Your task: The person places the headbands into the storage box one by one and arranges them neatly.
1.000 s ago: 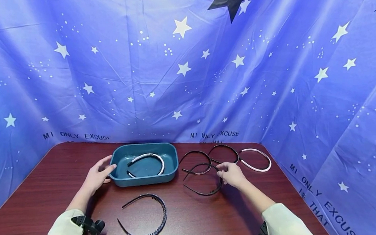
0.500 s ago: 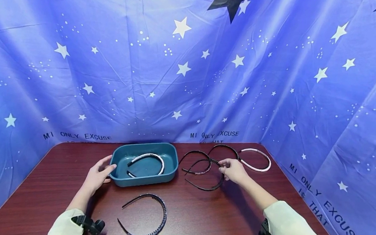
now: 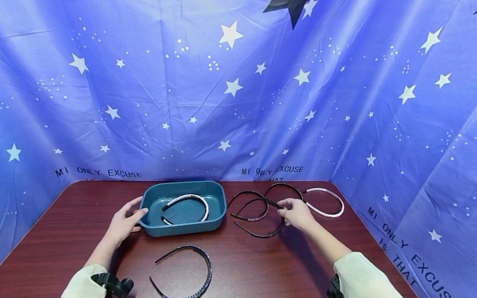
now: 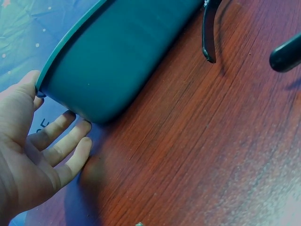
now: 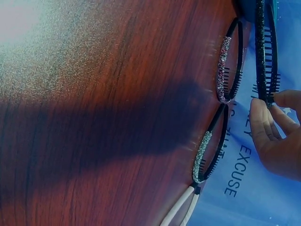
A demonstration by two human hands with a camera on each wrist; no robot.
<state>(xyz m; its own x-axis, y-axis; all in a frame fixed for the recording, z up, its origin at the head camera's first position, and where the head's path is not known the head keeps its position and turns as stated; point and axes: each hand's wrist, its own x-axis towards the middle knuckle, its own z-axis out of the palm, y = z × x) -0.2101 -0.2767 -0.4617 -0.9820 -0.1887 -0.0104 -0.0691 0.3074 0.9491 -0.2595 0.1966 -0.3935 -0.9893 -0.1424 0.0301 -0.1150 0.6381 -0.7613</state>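
Note:
In the head view, my left hand [image 3: 120,224] holds the left end of a teal plastic tub [image 3: 187,230], its thumb over the rim. The left wrist view shows the other fingers along the tub's outer wall. A white headband [image 3: 206,207] with dark ends lies inside the tub. My right hand [image 3: 298,216] pinches a black toothed headband [image 5: 260,52] between thumb and fingers, raised over the table with its open ends pointing left. In the head view it overlaps a black headband with a reddish glitter section [image 3: 254,220].
A black headband with silvery glitter [image 5: 202,153] and a white headband [image 3: 339,206] lie at the back right. Nearer the front lies another dark headband [image 3: 208,276]. The brown wooden table [image 3: 250,279] meets a blue starry curtain [image 3: 192,95] at the back and right.
My right hand has shifted slightly away from me and to the right with the black headband, which now appears more tilted. The left hand and the tub stay put.

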